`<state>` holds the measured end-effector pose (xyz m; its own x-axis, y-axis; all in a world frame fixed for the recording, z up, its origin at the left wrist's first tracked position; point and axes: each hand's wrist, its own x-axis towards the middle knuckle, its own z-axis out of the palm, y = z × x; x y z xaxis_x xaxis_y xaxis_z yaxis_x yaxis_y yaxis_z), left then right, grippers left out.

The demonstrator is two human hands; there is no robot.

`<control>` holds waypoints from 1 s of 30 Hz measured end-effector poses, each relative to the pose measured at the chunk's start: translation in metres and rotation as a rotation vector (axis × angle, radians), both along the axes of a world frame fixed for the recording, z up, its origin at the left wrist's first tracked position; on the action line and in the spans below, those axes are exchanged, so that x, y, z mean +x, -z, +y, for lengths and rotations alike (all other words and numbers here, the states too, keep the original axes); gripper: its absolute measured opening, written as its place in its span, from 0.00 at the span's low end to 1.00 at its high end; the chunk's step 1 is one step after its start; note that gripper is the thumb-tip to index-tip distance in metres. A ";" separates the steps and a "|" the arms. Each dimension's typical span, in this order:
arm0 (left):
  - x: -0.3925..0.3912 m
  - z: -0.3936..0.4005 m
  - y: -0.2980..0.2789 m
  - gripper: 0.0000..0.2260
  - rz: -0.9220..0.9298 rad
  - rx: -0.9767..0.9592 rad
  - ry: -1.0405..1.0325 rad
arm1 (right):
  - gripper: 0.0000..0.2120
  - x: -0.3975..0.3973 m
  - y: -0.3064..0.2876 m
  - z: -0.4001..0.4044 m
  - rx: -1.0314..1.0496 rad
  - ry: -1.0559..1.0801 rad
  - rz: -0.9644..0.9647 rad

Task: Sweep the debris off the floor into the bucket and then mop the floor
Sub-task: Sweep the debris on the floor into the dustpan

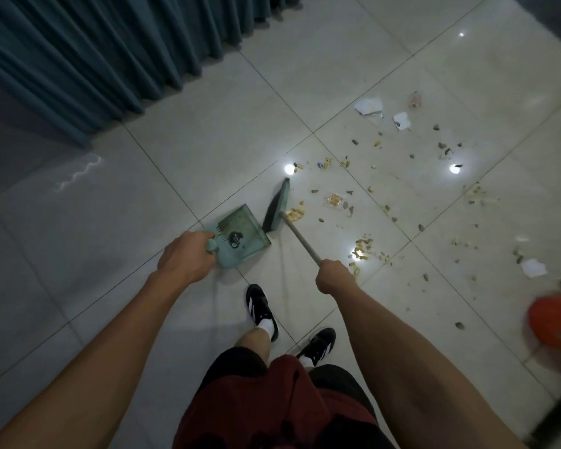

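My left hand [185, 256] grips the handle end of a pale green dustpan [242, 233] that rests on the tiled floor with a dark scrap inside it. My right hand [332, 276] is closed around the wooden stick of a broom [277, 207], whose green head with dark bristles stands just right of the dustpan's mouth. A small heap of yellowish crumbs [296, 214] lies against the broom head. More debris [363, 246], pebbles and torn paper [368, 105] are scattered over the tiles to the right. An orange bucket [556, 322] sits at the right edge, partly cut off.
Teal curtains [110, 56] hang along the upper left, reaching the floor. My two feet in black shoes [261, 307] stand just behind the dustpan. Ceiling lights glare off the glossy tiles [289, 169]. A dark object edges in at the bottom right corner.
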<state>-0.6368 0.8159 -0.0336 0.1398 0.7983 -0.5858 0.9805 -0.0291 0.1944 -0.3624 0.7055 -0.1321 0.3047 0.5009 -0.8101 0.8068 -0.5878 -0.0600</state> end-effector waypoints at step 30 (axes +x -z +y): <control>0.189 -0.065 -0.007 0.06 -0.141 -0.005 0.362 | 0.17 0.127 -0.052 -0.182 0.088 0.447 -0.123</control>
